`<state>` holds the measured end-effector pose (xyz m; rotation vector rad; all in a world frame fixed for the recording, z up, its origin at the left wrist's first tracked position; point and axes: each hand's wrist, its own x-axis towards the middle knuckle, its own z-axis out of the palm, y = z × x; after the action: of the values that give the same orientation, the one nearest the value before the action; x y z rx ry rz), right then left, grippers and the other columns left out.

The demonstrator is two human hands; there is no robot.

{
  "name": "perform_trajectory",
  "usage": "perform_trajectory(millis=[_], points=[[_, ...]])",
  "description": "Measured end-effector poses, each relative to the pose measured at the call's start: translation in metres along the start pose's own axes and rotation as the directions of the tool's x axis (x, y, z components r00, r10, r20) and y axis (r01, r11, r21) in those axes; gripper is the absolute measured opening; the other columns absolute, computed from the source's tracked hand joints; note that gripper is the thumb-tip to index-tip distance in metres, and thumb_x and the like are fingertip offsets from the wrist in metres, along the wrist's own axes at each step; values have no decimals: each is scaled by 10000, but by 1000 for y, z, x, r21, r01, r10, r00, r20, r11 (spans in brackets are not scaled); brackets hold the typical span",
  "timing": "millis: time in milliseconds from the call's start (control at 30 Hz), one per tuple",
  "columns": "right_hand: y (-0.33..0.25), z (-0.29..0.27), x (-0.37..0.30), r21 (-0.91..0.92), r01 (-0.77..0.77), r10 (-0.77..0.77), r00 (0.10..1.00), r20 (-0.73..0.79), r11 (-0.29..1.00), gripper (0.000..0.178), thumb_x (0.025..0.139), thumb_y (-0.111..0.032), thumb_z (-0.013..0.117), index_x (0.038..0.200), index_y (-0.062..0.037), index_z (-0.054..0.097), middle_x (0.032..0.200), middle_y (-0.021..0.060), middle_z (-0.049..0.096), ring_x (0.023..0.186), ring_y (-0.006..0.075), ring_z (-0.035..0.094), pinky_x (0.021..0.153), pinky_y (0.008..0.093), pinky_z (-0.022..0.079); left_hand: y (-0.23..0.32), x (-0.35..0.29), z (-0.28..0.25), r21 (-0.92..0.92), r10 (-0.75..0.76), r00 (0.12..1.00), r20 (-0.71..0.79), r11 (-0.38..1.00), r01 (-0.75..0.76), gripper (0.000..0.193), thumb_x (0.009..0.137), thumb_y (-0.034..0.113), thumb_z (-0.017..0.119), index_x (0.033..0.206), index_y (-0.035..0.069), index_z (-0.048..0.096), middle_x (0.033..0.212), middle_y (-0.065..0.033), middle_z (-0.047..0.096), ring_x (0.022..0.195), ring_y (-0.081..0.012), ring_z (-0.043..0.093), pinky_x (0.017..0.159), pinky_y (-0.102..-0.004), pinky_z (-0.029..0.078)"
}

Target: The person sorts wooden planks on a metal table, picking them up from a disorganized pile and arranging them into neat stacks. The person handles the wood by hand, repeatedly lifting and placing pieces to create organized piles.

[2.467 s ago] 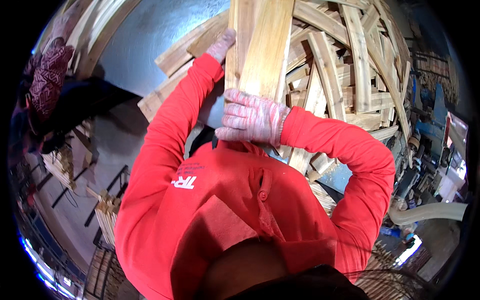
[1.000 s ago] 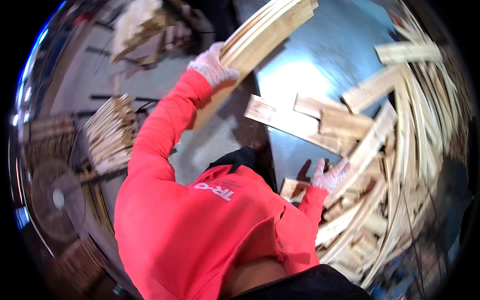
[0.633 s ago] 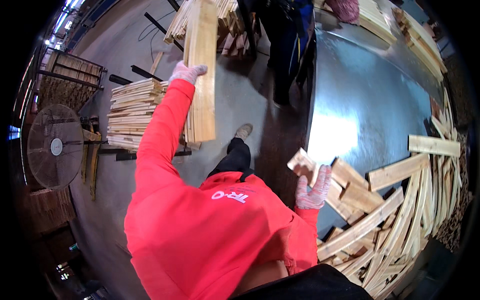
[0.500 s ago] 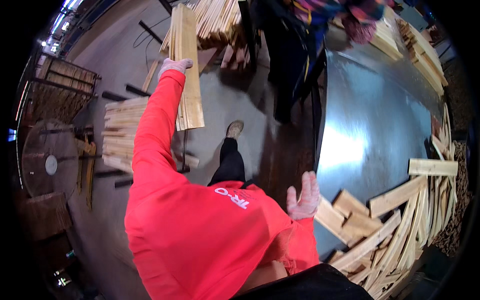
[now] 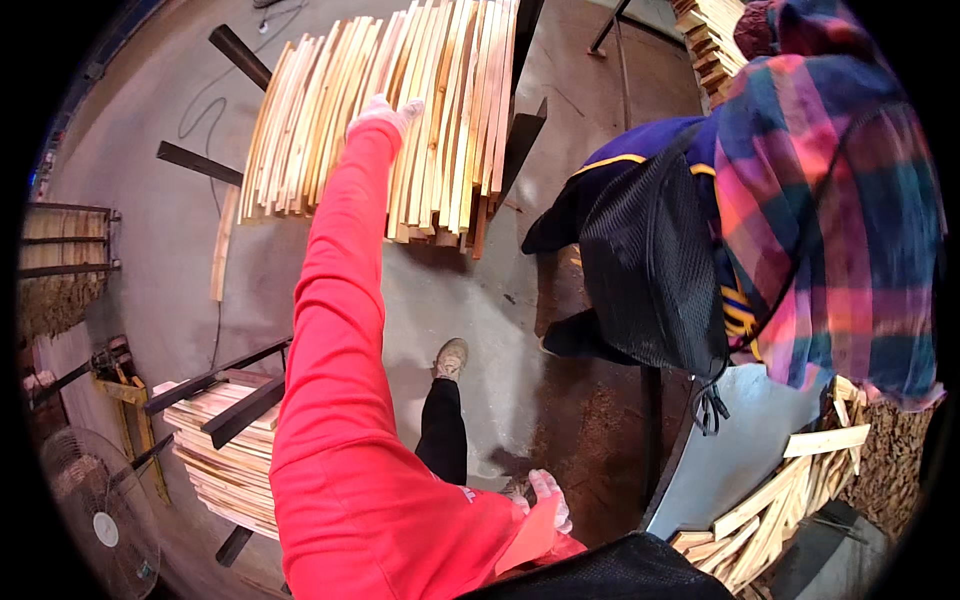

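Closest in, the right hand [image 5: 552, 498] is raised by the red jacket [image 5: 390, 520], fingers extended and holding nothing visible; swung out carelessly, it might knock the steel table [image 5: 715, 455] beyond it. Past the leg, a shoe [image 5: 452, 358] is on the floor, and a misstep there could upset balance, as the left arm is at long reach. To the left, a black bar [image 5: 245, 410] over the lower stack [image 5: 225, 460] sticks out toward the body and could catch a leg on a turn. Farther out, the left hand [image 5: 386, 114] rests on the boards [image 5: 450, 125], fingers and thumb over their upper edges; whether it grips any cannot be told. Fingers could be pinched if neighbouring boards were pressed together, and a hard sideways push might topple those at the left side, where no upright stop shows. The co-worker [image 5: 800, 200] bends close by on the right, so a wide turn could bring a bump. The boards stand on edge, side by side on a black rack [image 5: 240, 55], pale yellow to pinkish with a few brown knots; their near ends are uneven, some at the right reaching out farther, reddish brown at the corner.
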<state>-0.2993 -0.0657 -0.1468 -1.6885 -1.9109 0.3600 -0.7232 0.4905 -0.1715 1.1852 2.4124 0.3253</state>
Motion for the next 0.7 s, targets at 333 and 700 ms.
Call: perform_trajectory(millis=[333, 700], points=[[-26, -102, 44, -234, -308, 347, 926, 148, 922, 428, 788, -172, 640, 1192, -47, 574, 1165, 199, 602, 1079, 377, 581, 910, 455, 493, -8, -43, -28, 47, 503, 843, -191, 863, -504, 602, 909, 508, 460, 1354, 103, 455, 1193, -115, 465, 1075, -257, 451, 882, -369, 358], [159, -369, -237, -326, -917, 874, -47, -484, -230, 696, 846, -424, 622, 1432, -160, 356, 1422, 154, 420, 1294, 341, 427, 1082, 432, 347, -22, -620, 68, -653, 647, -128, 752, 757, -7, 450, 873, 189, 639, 1250, -17, 506, 745, -59, 625, 598, -105, 539, 576, -252, 468]])
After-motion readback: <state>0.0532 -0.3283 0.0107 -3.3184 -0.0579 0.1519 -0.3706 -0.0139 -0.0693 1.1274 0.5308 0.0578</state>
